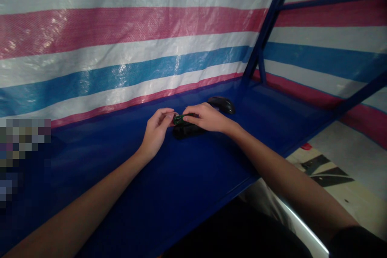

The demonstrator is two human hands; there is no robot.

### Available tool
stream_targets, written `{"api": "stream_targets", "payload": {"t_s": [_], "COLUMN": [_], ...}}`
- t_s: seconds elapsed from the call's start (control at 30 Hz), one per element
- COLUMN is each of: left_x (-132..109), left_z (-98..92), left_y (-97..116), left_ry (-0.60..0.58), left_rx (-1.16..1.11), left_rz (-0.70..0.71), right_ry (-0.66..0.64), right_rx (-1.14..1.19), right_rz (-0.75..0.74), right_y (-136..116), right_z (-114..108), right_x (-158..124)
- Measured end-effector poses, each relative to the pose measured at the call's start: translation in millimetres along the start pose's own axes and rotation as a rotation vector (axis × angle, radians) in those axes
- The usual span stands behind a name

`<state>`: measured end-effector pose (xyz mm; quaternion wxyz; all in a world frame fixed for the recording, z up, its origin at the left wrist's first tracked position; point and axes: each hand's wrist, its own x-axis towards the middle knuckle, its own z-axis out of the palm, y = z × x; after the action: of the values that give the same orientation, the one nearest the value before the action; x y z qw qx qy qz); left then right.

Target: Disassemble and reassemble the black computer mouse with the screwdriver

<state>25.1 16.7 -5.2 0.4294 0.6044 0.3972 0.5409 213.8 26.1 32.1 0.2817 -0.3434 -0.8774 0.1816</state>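
Note:
A small green circuit board (179, 119) is held between my two hands, just above the blue surface. My left hand (157, 131) pinches its left end between thumb and fingertips. From the right, my right hand (207, 117) grips the other end, thumb below and fingers over the top, so much of the board is hidden. Directly beneath lies a black plastic piece (188, 131), partly covered by my right hand. Behind that hand sits a black, rounded shell like a computer mouse (223, 105).
The blue tabletop (127, 185) runs from left to right. Striped sheeting (136, 28) hangs behind it. A dark blue metal post (261, 44) with bars rises at the right. Pixelated items (22, 141) lie at the left edge. Patterned flooring (329, 173) shows at lower right.

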Motion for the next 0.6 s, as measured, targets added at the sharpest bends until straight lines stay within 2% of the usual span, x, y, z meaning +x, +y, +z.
{"api": "stream_targets", "payload": {"t_s": [0.07, 0.13, 0.23, 0.33, 0.47, 0.6], "left_x": [-1, -2, -5, -8, -9, -10], "left_z": [0.6, 1.0, 0.9, 0.3, 0.4, 2.5], "left_y": [1, 1, 2, 2, 2, 6], "left_ry": [-0.043, -0.090, -0.138, -0.168, -0.194, -0.127], "left_rx": [-0.018, 0.008, 0.067, 0.132, 0.251, 0.308], "left_rz": [0.018, 0.056, 0.112, 0.163, 0.210, 0.220], "right_ry": [0.057, 0.092, 0.062, 0.042, 0.025, -0.007], "right_rx": [0.063, 0.237, 0.511, 0.660, 0.740, 0.687], "right_rz": [0.040, 0.085, 0.170, 0.242, 0.291, 0.287], "right_y": [3, 4, 3, 3, 4, 1], "right_z": [-1, -2, -5, -6, -4, -6], "right_x": [0, 0, 0, 0, 1, 0]}}
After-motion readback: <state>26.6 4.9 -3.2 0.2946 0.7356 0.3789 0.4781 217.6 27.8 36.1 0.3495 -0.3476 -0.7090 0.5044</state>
